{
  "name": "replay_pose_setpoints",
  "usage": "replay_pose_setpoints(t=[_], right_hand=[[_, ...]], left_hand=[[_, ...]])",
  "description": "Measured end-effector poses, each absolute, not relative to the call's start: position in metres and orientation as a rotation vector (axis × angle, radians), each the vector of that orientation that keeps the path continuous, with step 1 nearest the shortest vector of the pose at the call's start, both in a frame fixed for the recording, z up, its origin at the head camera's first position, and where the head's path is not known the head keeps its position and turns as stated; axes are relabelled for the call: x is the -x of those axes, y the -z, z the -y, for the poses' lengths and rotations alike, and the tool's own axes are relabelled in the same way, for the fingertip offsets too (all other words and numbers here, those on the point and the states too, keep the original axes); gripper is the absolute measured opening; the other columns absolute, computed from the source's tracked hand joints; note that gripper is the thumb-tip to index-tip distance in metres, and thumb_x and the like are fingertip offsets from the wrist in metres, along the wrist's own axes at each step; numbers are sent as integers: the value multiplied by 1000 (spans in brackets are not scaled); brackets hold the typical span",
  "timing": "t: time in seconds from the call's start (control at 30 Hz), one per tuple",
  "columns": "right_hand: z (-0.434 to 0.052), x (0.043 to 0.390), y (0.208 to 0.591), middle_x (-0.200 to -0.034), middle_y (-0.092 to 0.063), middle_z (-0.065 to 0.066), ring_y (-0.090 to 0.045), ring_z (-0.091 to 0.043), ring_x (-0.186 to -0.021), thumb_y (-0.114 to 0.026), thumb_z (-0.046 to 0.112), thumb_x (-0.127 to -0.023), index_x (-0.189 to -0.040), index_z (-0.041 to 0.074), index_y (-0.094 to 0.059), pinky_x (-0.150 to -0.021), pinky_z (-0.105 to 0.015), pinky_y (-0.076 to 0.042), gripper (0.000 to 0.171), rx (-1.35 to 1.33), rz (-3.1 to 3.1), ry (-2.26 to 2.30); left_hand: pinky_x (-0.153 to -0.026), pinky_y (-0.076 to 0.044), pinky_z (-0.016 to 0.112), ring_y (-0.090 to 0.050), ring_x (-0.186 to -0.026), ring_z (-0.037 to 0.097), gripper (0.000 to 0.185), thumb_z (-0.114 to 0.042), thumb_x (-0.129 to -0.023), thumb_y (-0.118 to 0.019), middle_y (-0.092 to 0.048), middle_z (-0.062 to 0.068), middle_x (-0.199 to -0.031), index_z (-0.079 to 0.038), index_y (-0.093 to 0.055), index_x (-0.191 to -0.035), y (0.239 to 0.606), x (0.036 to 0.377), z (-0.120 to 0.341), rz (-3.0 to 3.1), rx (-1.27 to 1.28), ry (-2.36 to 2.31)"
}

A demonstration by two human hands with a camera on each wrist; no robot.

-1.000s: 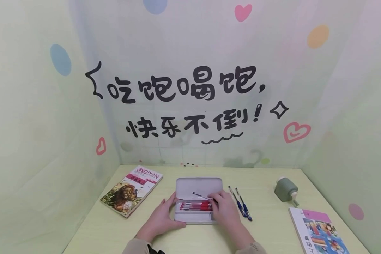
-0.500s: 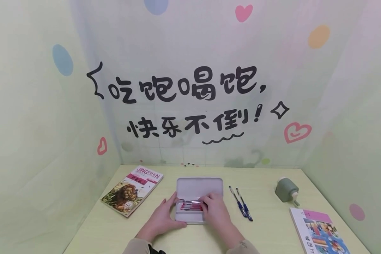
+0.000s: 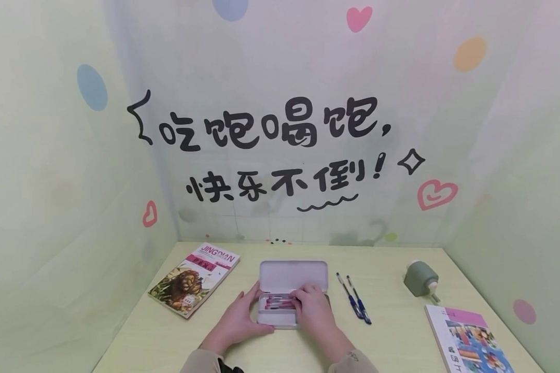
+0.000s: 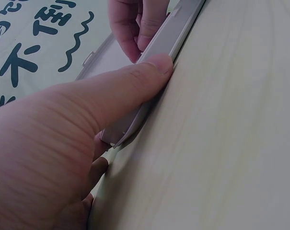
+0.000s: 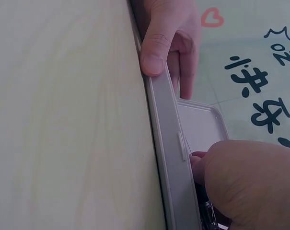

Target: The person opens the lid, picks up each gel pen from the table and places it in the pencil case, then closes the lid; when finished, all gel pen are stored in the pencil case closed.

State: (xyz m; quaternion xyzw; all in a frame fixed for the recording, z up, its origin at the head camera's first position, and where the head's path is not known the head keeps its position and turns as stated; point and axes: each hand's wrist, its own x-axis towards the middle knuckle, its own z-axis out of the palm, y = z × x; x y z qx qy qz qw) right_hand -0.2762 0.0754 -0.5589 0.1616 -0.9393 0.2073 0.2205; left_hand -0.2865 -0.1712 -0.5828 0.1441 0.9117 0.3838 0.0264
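Nearest the viewer, the left hand grips the left end of the open pencil case, thumb along its front wall. The right hand lies over the tray, fingers curled down onto the red pens; whether it pinches one cannot be told. The case sits mid-tabletop. Beyond, two blue pens lie right, a lion-cover book left, a green sharpener far right.

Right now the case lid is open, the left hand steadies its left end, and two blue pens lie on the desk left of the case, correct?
Not quite: the two blue pens lie right of the case, as the head view shows. The left hand does steady its left end.
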Motion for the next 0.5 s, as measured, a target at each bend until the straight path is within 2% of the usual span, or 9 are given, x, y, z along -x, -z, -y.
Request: replay_pose_setpoints(t=[0.23,0.5], right_hand=[[-77,276,558,-106,-75,2,-68,-24,-107,-84,13,-94,-105,19,-83,-98,-49,-63,13,-403,2594,-634],[-94,278,562,-107,-73,0,-68,-23,-104,-81,12,-96,-104,19,-81,-97,-48,-65,10,-312,2539,-725]], left_hand=[[-132,-25,78,-29,-162,60,140,-59,-68,-100,-59,3,-166,-7,-26,-175,581,285,172,-2821,-447,-1185],[-134,-24,76,-30,-164,57,140,-58,-68,-100,-60,2,-166,-8,-26,-175,581,285,171,-2826,-463,-1191]])
